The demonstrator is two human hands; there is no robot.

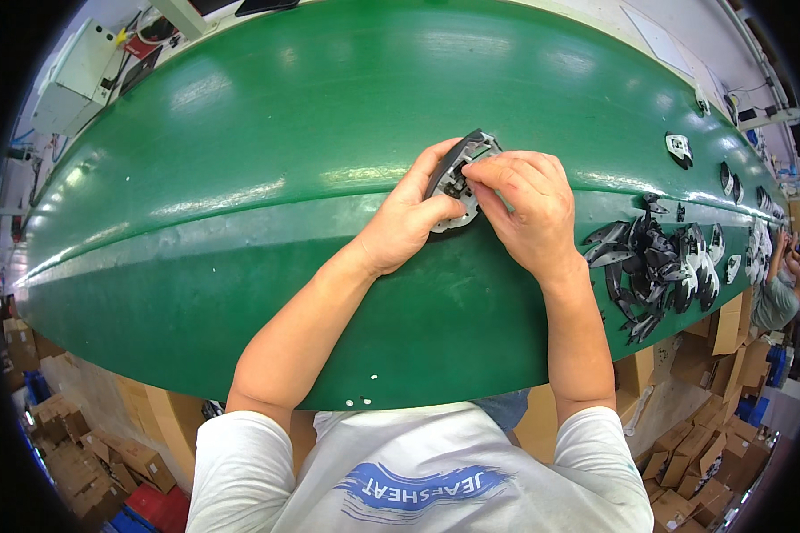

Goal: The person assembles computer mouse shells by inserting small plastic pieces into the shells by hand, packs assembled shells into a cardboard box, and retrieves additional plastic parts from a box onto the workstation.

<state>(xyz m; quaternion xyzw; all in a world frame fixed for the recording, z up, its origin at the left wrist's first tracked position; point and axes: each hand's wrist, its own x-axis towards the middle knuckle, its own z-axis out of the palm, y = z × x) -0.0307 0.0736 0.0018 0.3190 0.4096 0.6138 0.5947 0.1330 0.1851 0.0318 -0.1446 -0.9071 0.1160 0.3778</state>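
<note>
Over the green bench, my left hand [402, 222] grips a curved plastic shell [454, 182], black outside with pale grey parts inside. Its thumb presses the lower inner side while the fingers wrap round the far edge. The shell is tilted, its inner side facing up toward me. My right hand [538, 209] is closed, with thumb and forefinger pinched together at the shell's upper right inner side. Whatever lies between those fingertips is hidden. To the right of my right forearm lies a pile of loose black plastic parts [653, 266], next to several black-and-white shells [695, 262].
A green work surface [267, 115] spreads around me, with a raised seam crossing it. More shells [679, 149] lie farther right, where another person [778, 298] works. Cardboard boxes [124, 457] stand below on both sides. A white machine box [78, 75] is at far left.
</note>
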